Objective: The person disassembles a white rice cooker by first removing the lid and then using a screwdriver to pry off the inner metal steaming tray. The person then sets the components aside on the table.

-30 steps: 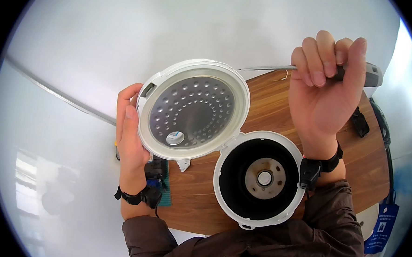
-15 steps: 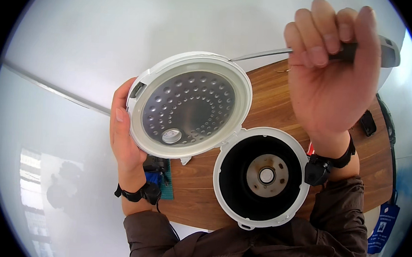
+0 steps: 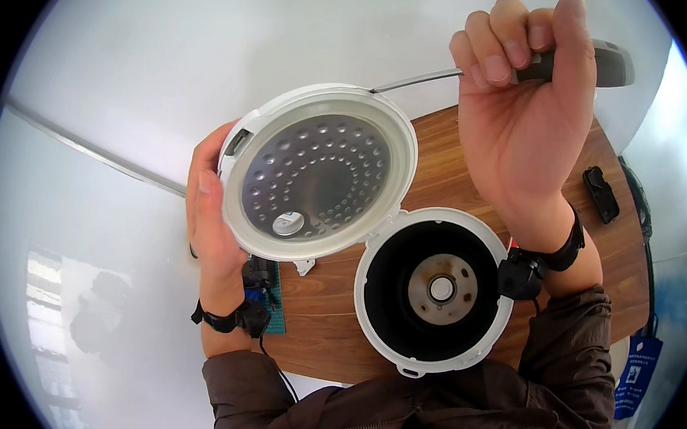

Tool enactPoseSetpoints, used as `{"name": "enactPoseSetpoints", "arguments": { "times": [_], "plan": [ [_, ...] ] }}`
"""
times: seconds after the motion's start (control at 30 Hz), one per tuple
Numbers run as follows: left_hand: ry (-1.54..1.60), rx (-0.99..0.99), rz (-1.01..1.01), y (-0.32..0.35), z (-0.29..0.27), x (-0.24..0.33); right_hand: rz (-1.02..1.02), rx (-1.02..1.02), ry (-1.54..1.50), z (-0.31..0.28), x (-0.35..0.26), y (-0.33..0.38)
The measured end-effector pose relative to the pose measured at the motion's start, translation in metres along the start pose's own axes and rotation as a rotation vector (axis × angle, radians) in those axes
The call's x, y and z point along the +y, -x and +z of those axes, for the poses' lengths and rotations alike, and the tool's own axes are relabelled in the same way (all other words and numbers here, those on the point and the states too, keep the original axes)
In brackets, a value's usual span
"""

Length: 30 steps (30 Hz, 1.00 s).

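Note:
A white rice cooker [image 3: 369,324] stands on the table with its lid swung up; the inner pot is out, baring a stained round heating plate [image 3: 463,302]. My left hand [image 3: 218,208] grips the left side of the raised lid [image 3: 322,178], fingers behind it and thumb along the edge. In my right hand [image 3: 523,123], closed and held high, is a slim metal-shafted tool [image 3: 420,82] with a thick grey handle; its exact kind is unclear. The tool's tip meets the lid's upper rim. Inside the lid is a dimpled metal plate with a small round vent.
The brown wooden table [image 3: 314,322] has a curved edge at right. A black case-like object [image 3: 601,195] lies there, and a blue bag [image 3: 638,377] hangs below. Left of the cooker, dark items lie on a green mat [image 3: 276,312]. A white wall [image 3: 173,50] rises beyond.
My right hand has moved left and slightly up, carrying the tool; its tip has shifted a little left along the lid rim. The lid has tilted slightly, still in my left hand.

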<state>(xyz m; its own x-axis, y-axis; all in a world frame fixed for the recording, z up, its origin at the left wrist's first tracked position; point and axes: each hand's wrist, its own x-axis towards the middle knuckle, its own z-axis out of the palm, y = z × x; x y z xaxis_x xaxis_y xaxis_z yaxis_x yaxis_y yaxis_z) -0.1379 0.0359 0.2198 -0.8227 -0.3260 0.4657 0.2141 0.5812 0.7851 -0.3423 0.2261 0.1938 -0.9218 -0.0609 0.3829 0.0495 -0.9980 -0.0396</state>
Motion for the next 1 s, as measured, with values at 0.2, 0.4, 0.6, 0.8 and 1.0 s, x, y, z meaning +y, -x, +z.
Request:
{"name": "enactPoseSetpoints", "arguments": {
  "times": [0.2, 0.4, 0.6, 0.8, 1.0],
  "plan": [
    [-0.190, 0.001, 0.138, 0.016, 0.018, 0.017, 0.021, -0.346, 0.170, -0.012, -0.015, 0.030],
    [-0.119, 0.065, 0.160, 0.014, 0.013, 0.022, 0.159, -0.380, -0.049, -0.014, -0.030, 0.011],
    [-0.144, -0.010, 0.192, 0.009, 0.009, 0.018, 0.076, -0.060, 0.161, 0.008, -0.023, -0.005],
    [-0.137, -0.061, 0.222, 0.010, 0.009, 0.020, 0.366, -0.086, 0.151, 0.012, -0.026, -0.037],
    [-0.106, -0.098, 0.249, 0.004, 0.017, 0.026, 0.558, -0.141, 0.125, 0.000, -0.026, -0.069]
  ]
}}
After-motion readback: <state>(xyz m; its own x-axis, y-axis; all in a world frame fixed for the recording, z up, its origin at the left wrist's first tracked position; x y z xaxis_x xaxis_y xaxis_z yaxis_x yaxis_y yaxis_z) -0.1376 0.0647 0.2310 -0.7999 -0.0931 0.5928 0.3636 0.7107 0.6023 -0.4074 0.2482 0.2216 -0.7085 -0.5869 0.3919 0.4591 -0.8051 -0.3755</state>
